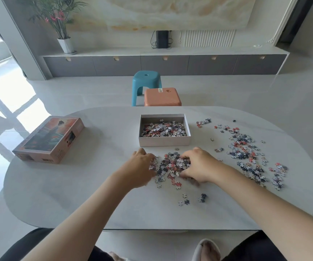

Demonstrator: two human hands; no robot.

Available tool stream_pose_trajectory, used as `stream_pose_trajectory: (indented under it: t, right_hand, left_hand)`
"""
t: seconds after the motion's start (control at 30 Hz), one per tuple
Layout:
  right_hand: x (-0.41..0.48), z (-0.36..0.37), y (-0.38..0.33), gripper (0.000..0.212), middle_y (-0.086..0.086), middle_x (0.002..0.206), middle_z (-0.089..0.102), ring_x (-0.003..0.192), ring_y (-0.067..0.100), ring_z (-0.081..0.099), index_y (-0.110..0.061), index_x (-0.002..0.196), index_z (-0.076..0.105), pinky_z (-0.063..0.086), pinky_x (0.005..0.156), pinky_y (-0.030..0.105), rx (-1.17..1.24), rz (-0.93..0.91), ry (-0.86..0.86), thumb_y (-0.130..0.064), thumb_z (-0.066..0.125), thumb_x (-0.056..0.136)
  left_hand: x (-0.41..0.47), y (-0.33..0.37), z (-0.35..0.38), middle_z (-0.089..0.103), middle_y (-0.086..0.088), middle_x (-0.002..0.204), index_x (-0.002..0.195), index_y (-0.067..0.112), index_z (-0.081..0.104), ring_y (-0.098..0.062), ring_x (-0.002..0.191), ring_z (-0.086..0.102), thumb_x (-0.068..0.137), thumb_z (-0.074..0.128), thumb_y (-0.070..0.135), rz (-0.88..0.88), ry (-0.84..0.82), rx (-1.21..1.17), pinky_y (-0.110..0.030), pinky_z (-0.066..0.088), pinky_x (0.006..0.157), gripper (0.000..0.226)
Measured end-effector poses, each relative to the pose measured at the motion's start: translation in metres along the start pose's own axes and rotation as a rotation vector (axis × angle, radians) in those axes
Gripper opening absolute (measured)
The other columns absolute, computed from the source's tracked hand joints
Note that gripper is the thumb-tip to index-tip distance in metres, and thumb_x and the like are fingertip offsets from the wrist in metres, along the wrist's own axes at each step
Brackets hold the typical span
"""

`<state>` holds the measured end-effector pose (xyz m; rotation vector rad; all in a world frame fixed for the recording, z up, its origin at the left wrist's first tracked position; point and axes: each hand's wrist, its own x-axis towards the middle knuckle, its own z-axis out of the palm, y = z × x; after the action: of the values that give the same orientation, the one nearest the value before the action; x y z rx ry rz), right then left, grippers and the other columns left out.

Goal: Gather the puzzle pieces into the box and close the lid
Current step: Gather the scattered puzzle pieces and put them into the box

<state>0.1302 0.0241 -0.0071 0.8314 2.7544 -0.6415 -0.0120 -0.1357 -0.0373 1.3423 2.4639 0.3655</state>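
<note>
I am squeezing the pile of pieces [170, 164] on the counter [76, 194], just in front of the box [164, 142], my right grip [197, 164] curling into it, my left grip [142, 164] pushing its side, how open I cannot tell, so lifting now is risking pieces spilling between them.

Your single wide-angle head camera looks forward and down, close over your left hand [142, 164], right hand [199, 166] and desk [61, 194].
</note>
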Motion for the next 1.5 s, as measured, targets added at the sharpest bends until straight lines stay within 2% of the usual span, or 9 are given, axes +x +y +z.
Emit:
stream_pose_trajectory:
  t: [0.17,0.3,0.37,0.53,0.87,1.1,1.23,1.37,1.5]
  right_hand:
    - [0.011,-0.001,-0.004,0.064,0.003,0.14,0.04,0.124,0.021,0.046,-0.024,0.145,0.044,0.037,0.098,0.026,0.016,-0.07,0.031,-0.038,0.069,0.087]
    - [0.015,-0.002,-0.007,0.098,0.003,0.14,0.032,0.134,0.023,0.03,-0.026,0.149,0.032,0.038,0.107,0.041,-0.104,-0.05,-0.022,-0.071,0.067,0.07]
    - [0.017,0.002,-0.011,0.106,0.005,0.136,0.032,0.132,0.026,0.029,-0.024,0.146,0.035,0.039,0.106,0.047,-0.14,-0.038,-0.063,-0.081,0.064,0.061]
    - [0.029,0.009,-0.02,0.054,0.001,0.114,0.043,0.112,0.026,0.052,-0.025,0.129,0.056,0.046,0.092,0.036,-0.029,-0.098,0.024,-0.046,0.073,0.083]
    - [0.035,0.002,-0.018,0.021,-0.009,0.099,0.07,0.091,0.011,0.064,-0.029,0.098,0.076,0.053,0.083,0.026,0.153,-0.109,0.099,-0.02,0.08,0.079]
    - [0.037,-0.012,-0.019,0.015,-0.006,0.079,0.071,0.053,0.009,0.063,-0.028,0.085,0.074,0.048,0.053,0.02,0.352,-0.085,0.138,-0.015,0.08,0.08]
    - [0.051,-0.039,-0.025,0.015,-0.011,0.074,0.069,0.059,0.008,0.064,-0.028,0.087,0.075,0.055,0.062,0.024,0.39,-0.143,0.346,-0.016,0.079,0.081]
    - [0.075,-0.054,-0.036,0.011,-0.004,0.082,0.072,0.07,0.011,0.064,-0.02,0.095,0.077,0.052,0.073,0.024,0.344,-0.181,0.53,-0.02,0.076,0.084]
    - [0.088,-0.051,-0.04,0.021,0.0,0.112,0.072,0.104,0.018,0.064,-0.02,0.109,0.075,0.045,0.09,0.025,0.109,-0.182,0.314,-0.027,0.06,0.096]
  left_hand:
    - [0.012,0.006,-0.006,0.048,-0.003,0.125,0.136,0.019,0.048,-0.019,0.109,0.051,0.086,0.065,0.03,0.044,0.051,-0.056,-0.035,0.045,0.099,0.054]
    - [0.012,0.007,-0.01,0.033,-0.002,0.137,0.147,0.02,0.029,-0.021,0.128,0.032,0.077,0.061,0.064,0.087,0.012,0.103,-0.041,0.041,0.105,0.089]
    - [0.014,0.011,-0.007,0.033,-0.003,0.135,0.145,0.019,0.033,-0.022,0.129,0.029,0.075,0.059,0.068,0.104,-0.029,0.144,-0.042,0.042,0.104,0.089]
    - [0.028,0.013,-0.002,0.049,-0.001,0.116,0.122,0.023,0.06,-0.022,0.111,0.047,0.083,0.068,0.036,0.165,0.082,0.036,-0.038,0.046,0.094,0.042]
    - [0.039,0.009,-0.007,0.055,0.007,0.096,0.094,0.026,0.071,-0.011,0.08,0.056,0.072,0.079,0.019,0.093,0.122,-0.152,-0.023,0.048,0.073,0.024]
    - [0.051,0.008,-0.024,0.066,0.01,0.083,0.089,0.023,0.074,-0.005,0.067,0.062,0.076,0.077,0.017,0.073,0.15,-0.275,-0.016,0.051,0.059,0.015]
    - [0.071,0.01,-0.048,0.067,0.009,0.078,0.089,0.021,0.074,-0.012,0.076,0.065,0.075,0.078,0.011,0.063,0.305,-0.469,-0.027,0.056,0.077,0.018]
    - [0.088,0.001,-0.053,0.072,0.001,0.091,0.101,0.016,0.073,-0.012,0.083,0.066,0.08,0.073,0.016,-0.002,0.461,-0.537,-0.022,0.051,0.076,0.021]
    - [0.089,-0.009,-0.044,0.072,0.003,0.105,0.112,0.018,0.07,-0.007,0.089,0.062,0.088,0.066,0.024,0.006,0.439,-0.415,-0.016,0.043,0.079,0.025]
